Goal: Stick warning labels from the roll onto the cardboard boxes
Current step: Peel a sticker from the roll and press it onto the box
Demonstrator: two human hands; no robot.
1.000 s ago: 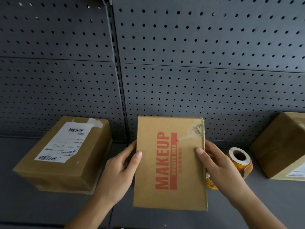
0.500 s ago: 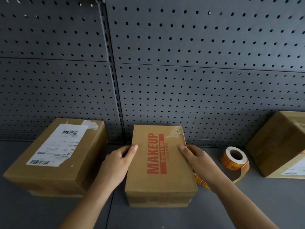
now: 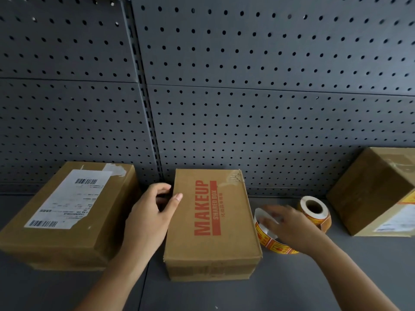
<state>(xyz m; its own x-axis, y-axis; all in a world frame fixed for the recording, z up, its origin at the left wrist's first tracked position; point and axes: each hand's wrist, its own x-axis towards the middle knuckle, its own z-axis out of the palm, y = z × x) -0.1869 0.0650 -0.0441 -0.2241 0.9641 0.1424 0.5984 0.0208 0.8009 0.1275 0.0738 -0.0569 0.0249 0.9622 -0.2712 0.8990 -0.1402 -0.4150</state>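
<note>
Cardboard boxes number three: left box point(image 3: 67, 212) at lower left, MAKEUP box point(image 3: 213, 221) at centre, right box point(image 3: 377, 194) cut by the right edge. One label roll point(image 3: 313, 208) sits between the centre and right boxes, its loose strip point(image 3: 269, 241) curling just beside the MAKEUP box. Bare grey shelf point(image 3: 292, 286) runs along the bottom. The MAKEUP box lies flat, its long axis pointing at the pegboard point(image 3: 269, 108). The left hand point(image 3: 150, 218) grips the MAKEUP box's left edge, thumb on top. The right hand point(image 3: 289, 225), blurred with fingers spread, is over the strip; contact unclear.

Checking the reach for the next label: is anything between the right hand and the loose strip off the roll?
Nothing visible. The right hand hovers just over the unrolled label strip, which lies between the MAKEUP box and the roll. The hand is blurred, so contact cannot be told.
</note>
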